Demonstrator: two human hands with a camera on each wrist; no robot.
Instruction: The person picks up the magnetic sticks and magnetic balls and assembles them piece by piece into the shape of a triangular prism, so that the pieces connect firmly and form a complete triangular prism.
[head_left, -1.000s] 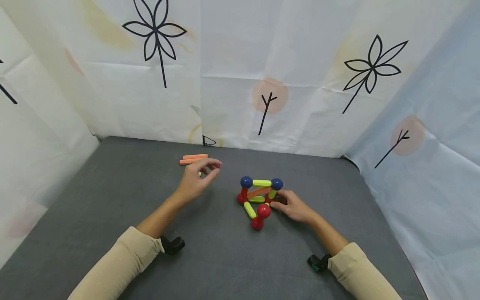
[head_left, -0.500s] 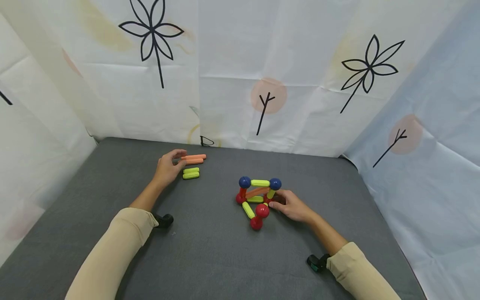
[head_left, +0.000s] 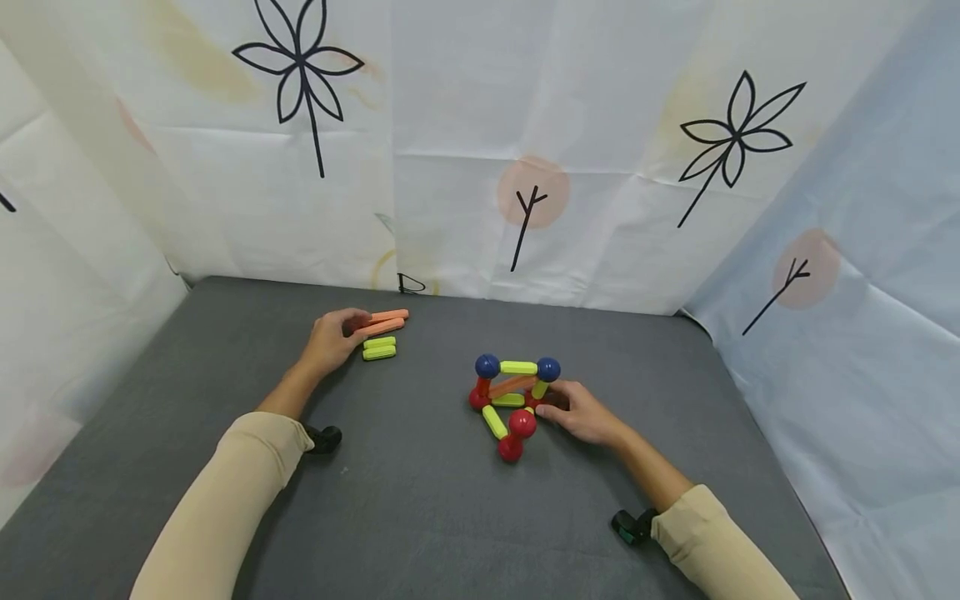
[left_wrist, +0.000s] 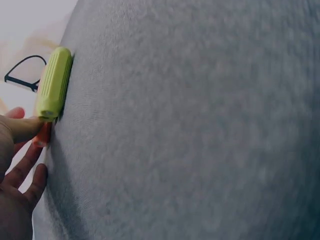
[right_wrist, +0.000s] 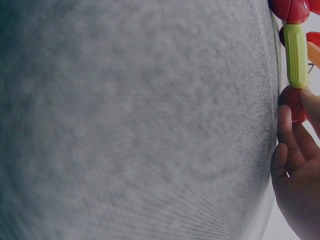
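Observation:
My left hand (head_left: 327, 342) pinches the near end of an orange magnetic rod (head_left: 386, 327), seen in the left wrist view as an orange tip (left_wrist: 42, 138) between thumb and fingers. Another orange rod (head_left: 392, 315) lies just behind it. Two yellow-green rods (head_left: 379, 353) lie side by side in front. At mid-table stands a frame of magnetic rods and balls, with blue balls (head_left: 487, 366) on top and red balls (head_left: 522, 423) lower down. My right hand (head_left: 587, 414) holds this frame by a red ball (right_wrist: 291, 97) at its right corner, partly covered by the fingers.
The grey tabletop (head_left: 450, 525) runs back to a white patterned cloth (head_left: 450, 208), with more cloth along both sides. A black wrist camera (head_left: 324, 439) sits at the left cuff, another (head_left: 632, 527) at the right.
My left hand swung left, off the yellow-green rods, to the orange rods and took the nearer one by its end, tilting it. The right hand stays on the frame.

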